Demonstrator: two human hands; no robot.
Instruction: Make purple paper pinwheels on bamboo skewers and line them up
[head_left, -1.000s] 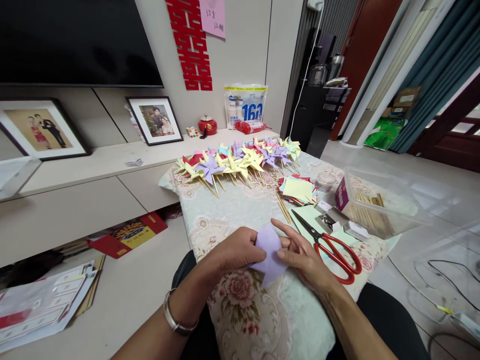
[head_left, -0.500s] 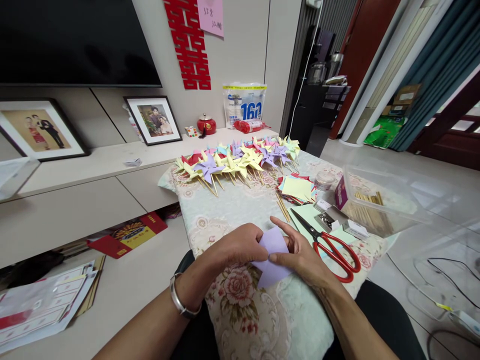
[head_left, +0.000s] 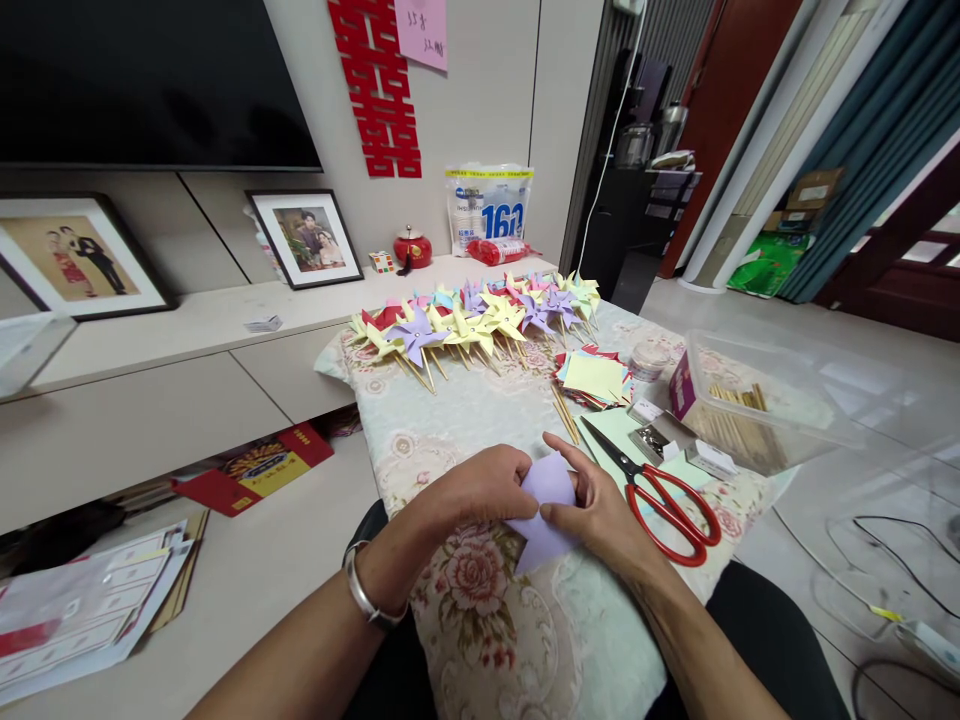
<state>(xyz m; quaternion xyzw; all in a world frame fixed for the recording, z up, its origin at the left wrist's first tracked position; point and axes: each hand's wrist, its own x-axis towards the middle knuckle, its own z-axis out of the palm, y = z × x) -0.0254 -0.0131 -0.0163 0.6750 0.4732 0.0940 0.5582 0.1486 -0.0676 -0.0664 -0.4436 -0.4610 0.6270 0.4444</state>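
A cut piece of purple paper [head_left: 549,545] is pinched between my two hands above the near part of the table. My left hand [head_left: 487,485] grips its left side, thumb near the paper's middle. From the right, my right hand [head_left: 596,505] holds it with the thumb on the centre and the index finger raised apart. Fingers behind the paper are partly hidden. Red-handled scissors [head_left: 652,495] lie just right of my right hand. Several finished paper pinwheels [head_left: 472,325] on sticks rest at the table's far end.
Beyond my hands sit a stack of coloured paper squares [head_left: 595,378] and a few loose sticks [head_left: 565,415]. A small box of metal fasteners [head_left: 655,443] and a clear plastic bin with sticks [head_left: 795,420] stand at the right. A floral cloth [head_left: 409,450] covers the table.
Both hands stay in almost the same place. The purple paper's upper part looks slightly more curled in toward the thumbs.
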